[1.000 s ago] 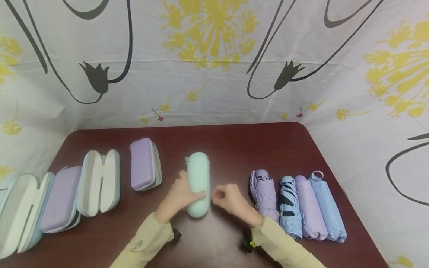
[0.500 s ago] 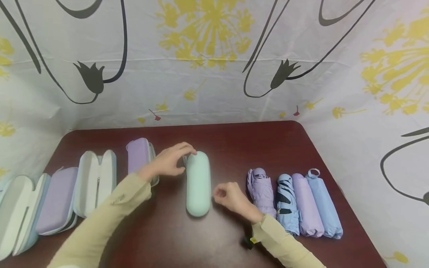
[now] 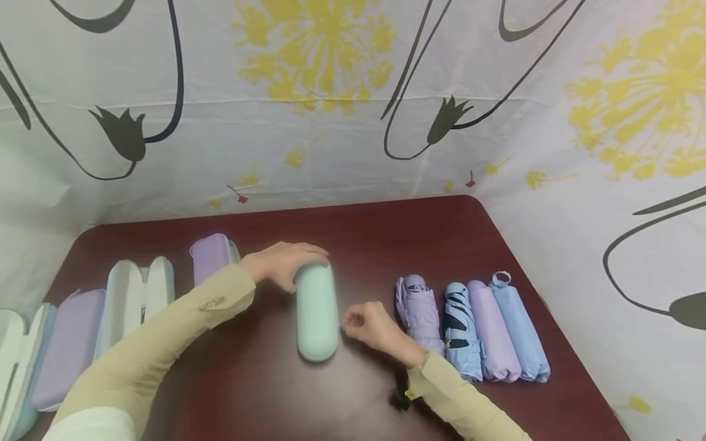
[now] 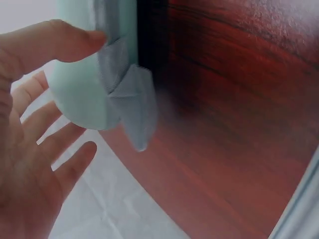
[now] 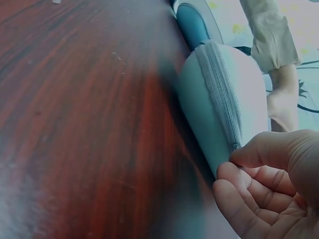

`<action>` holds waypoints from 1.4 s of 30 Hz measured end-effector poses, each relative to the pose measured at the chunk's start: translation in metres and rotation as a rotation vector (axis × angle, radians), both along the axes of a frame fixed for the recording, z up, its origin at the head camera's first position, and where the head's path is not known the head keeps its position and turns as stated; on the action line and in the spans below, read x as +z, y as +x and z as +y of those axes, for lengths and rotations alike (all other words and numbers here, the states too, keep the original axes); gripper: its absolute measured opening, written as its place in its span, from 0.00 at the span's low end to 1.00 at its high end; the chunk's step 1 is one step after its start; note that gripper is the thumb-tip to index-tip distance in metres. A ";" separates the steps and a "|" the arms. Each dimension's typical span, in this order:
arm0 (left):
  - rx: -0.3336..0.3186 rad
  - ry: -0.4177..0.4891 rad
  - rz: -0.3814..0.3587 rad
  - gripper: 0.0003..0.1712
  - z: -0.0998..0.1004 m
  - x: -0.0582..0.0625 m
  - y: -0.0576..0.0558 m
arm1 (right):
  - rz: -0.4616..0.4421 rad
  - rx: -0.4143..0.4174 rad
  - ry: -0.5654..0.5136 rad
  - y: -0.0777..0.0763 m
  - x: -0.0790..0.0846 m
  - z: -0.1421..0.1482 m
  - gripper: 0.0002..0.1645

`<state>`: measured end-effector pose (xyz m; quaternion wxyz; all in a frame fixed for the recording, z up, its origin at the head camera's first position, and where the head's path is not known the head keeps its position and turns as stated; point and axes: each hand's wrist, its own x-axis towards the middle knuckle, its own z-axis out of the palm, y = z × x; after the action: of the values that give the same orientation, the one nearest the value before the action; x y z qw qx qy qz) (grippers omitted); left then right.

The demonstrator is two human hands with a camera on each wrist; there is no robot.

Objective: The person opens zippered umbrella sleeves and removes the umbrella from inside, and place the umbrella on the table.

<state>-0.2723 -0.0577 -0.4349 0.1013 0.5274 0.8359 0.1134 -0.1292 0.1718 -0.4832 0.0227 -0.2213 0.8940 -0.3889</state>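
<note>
A mint-green zippered hard case (image 3: 317,318) lies lengthwise in the middle of the table. My left hand (image 3: 284,263) grips its far end from the left, thumb against the near side and fingers around the rounded tip. In the left wrist view, the thumb presses by a grey fabric tab (image 4: 134,97) at the end of the zipper. On the case's right side my right hand (image 3: 372,324) pinches the zipper pull between thumb and forefinger. The grey zipper (image 5: 224,94) runs closed along the edge beyond those fingertips in the right wrist view.
Left of the case stand an open white-lined case (image 3: 140,300), purple cases (image 3: 74,343) and another open case (image 3: 13,367). To the right lie folded umbrellas: purple (image 3: 421,312), blue-and-black (image 3: 463,334), lilac (image 3: 493,334) and light blue (image 3: 521,331).
My left hand has let go of the case's left side, moved away to its far end and taken hold there. My right hand stays at the right side. The head view has turned slightly right.
</note>
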 end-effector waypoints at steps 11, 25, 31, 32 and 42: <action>0.040 -0.051 0.001 0.40 -0.012 0.002 0.004 | 0.053 -0.006 0.028 -0.003 0.001 0.004 0.04; 0.071 0.011 0.007 0.42 -0.021 -0.006 0.011 | 0.117 -0.041 0.040 0.011 0.000 0.019 0.04; 0.098 0.030 0.015 0.41 -0.022 -0.011 0.013 | 0.108 -0.070 0.010 0.016 -0.005 0.027 0.05; 0.102 0.039 0.014 0.41 -0.022 -0.011 0.014 | 0.104 -0.075 0.007 0.017 -0.005 0.029 0.05; 0.206 0.108 0.020 0.37 -0.024 -0.018 0.022 | 0.125 -0.176 0.000 0.031 -0.007 0.035 0.06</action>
<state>-0.2501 -0.0812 -0.4531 0.0522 0.4445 0.8793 0.1627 -0.0982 0.2070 -0.4903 -0.0674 -0.1658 0.9096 -0.3750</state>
